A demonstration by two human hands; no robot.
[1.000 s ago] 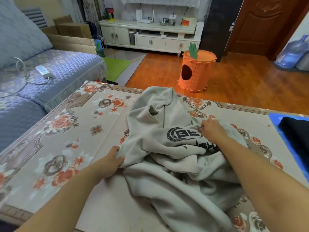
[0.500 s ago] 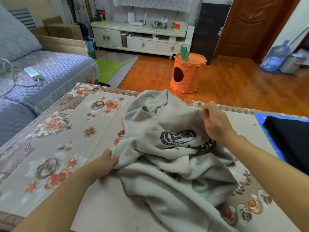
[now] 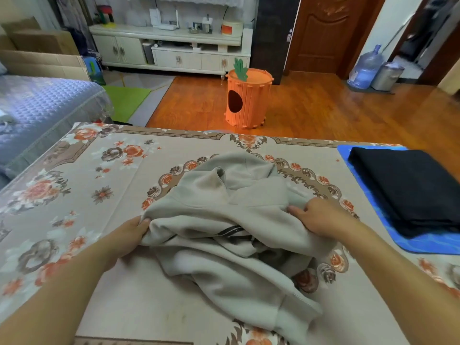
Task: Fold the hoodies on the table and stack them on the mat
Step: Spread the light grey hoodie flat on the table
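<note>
Crumpled grey hoodie (image 3: 224, 220) mid-table; folded black hoodie (image 3: 408, 188) on blue mat (image 3: 423, 245).

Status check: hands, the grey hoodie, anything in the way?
Left hand and right hand both grip grey hoodie, bunched, unfolded. Black garment folded on blue mat. Nothing blocking.

The crumpled grey fleece hoodie (image 3: 231, 220) hid most of its own dark printed logo in a fold, and its lower hem ran off the bottom edge. Right of it, the folded black garment (image 3: 408, 190) was cropped by the frame.
</note>
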